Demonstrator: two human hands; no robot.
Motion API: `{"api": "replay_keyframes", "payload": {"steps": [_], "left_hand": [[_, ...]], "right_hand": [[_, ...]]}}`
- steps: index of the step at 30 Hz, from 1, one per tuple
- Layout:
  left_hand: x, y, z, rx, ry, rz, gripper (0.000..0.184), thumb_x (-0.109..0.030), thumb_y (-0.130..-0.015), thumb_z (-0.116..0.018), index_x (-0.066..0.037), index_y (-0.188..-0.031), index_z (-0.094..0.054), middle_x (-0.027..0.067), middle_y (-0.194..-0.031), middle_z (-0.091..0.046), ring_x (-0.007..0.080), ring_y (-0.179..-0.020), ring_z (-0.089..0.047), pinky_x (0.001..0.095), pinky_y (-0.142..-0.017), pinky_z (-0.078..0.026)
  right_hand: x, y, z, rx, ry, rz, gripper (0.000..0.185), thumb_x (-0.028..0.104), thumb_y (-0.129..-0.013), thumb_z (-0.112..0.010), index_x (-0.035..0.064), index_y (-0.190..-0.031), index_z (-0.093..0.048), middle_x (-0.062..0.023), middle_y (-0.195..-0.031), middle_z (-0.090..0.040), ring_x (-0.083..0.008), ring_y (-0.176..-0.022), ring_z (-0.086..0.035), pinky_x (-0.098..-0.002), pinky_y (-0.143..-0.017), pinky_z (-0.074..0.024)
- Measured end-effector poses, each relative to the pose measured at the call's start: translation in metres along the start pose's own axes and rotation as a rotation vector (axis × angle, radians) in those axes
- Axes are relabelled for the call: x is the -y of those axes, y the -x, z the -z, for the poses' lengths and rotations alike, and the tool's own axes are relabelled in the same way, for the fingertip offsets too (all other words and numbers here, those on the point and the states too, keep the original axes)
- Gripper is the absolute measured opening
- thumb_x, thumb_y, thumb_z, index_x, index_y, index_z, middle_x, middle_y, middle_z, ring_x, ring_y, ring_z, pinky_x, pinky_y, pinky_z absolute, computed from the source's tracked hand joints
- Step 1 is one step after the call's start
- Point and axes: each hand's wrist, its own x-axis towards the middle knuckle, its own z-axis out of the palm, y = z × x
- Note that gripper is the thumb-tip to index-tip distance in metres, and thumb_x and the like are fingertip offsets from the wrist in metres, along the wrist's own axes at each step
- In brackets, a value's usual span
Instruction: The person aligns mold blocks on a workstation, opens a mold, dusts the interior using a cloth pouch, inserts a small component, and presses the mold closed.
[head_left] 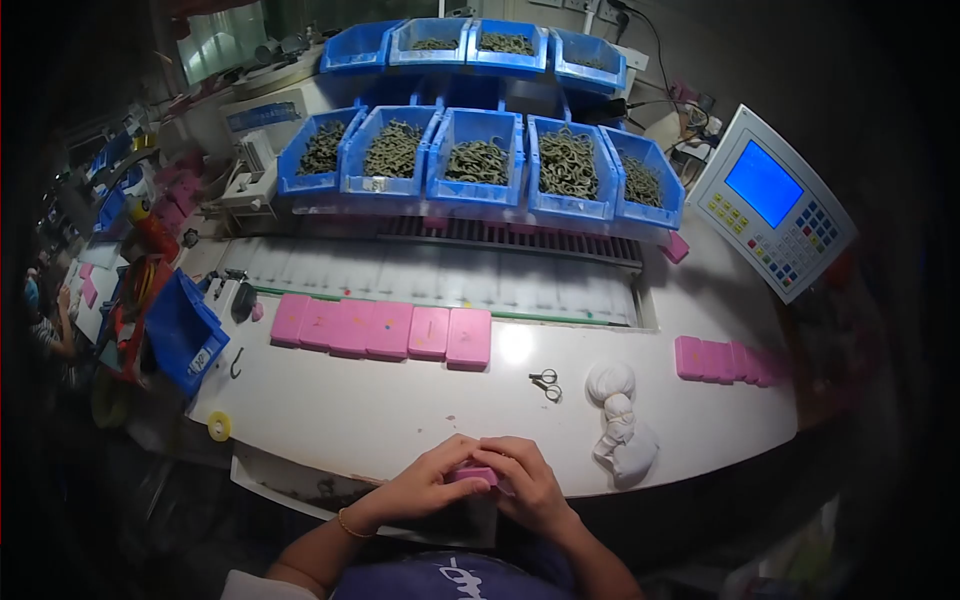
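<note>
Both hands meet at the front edge of the white table, around a pink block. My left hand wraps it from the left, its thumb along the near side. From the right, my right hand closes over the same block, and its fingers hide part of it. Beyond them, several pink blocks lie side by side in a row. Small scissors rest on the table to the right of that row. A white knotted cloth bundle lies right of the hands.
Blue bins of small metal hooks stand in two tiers at the back. A control panel leans at right, above more pink blocks. Yellow tape sits at the left edge, near a blue bin. A person is at far left.
</note>
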Motion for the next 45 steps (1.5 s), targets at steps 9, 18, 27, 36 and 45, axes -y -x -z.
{"api": "replay_keyframes", "payload": {"steps": [9, 18, 27, 36, 45], "left_hand": [[0.000, -0.013, 0.000, 0.079, -0.036, 0.035, 0.045, -0.029, -0.103, -0.057, -0.002, -0.139, -0.049, 0.0102, -0.124, -0.050, 0.0210, -0.118, -0.049, 0.0329, -0.104, -0.038], [0.003, -0.013, -0.011, 0.022, 0.421, 0.152, 0.048, -0.038, -0.106, -0.049, -0.001, -0.138, -0.049, 0.0071, -0.121, -0.057, 0.0150, -0.111, -0.056, 0.0302, -0.100, -0.046], [-0.006, -0.018, -0.020, -0.087, 0.928, 0.172, 0.070, -0.057, -0.103, -0.037, 0.001, -0.143, -0.044, 0.0081, -0.131, -0.054, 0.0173, -0.116, -0.055, 0.0352, -0.102, -0.048], [-0.007, -0.017, -0.026, -0.015, 0.825, 0.069, 0.062, -0.049, -0.108, -0.033, 0.001, -0.144, -0.041, 0.0103, -0.132, -0.055, 0.0176, -0.118, -0.054, 0.0339, -0.106, -0.043], [-0.020, -0.024, -0.027, 0.035, 0.679, 0.032, 0.056, -0.046, -0.109, -0.033, -0.001, -0.140, -0.044, 0.0084, -0.122, -0.055, 0.0134, -0.115, -0.054, 0.0310, -0.102, -0.044]], "right_hand": [[0.002, 0.016, -0.017, -0.280, 0.213, -0.069, 0.051, 0.007, -0.072, -0.080, 0.0047, -0.119, -0.060, -0.0114, -0.118, -0.062, -0.0319, -0.106, -0.061, -0.0448, -0.093, -0.0510], [0.010, 0.019, -0.018, -0.371, 0.449, -0.032, 0.033, 0.009, -0.076, -0.076, 0.0101, -0.105, -0.060, -0.0046, -0.104, -0.062, -0.0249, -0.094, -0.058, -0.0438, -0.083, -0.0469], [0.009, 0.034, -0.015, -0.409, 0.405, 0.277, 0.029, 0.005, -0.075, -0.075, 0.0120, -0.099, -0.058, -0.0010, -0.096, -0.062, -0.0201, -0.087, -0.056, -0.0353, -0.072, -0.0481], [0.016, 0.018, 0.007, -0.357, 0.473, 0.310, 0.028, 0.011, -0.079, -0.077, 0.0149, -0.102, -0.061, 0.0021, -0.106, -0.069, -0.0160, -0.091, -0.059, -0.0317, -0.075, -0.0473], [0.020, 0.011, 0.021, -0.311, 0.603, 0.256, 0.019, 0.023, -0.088, -0.074, 0.0206, -0.101, -0.060, 0.0073, -0.114, -0.074, -0.0146, -0.108, -0.059, -0.0370, -0.098, -0.0394]]}}
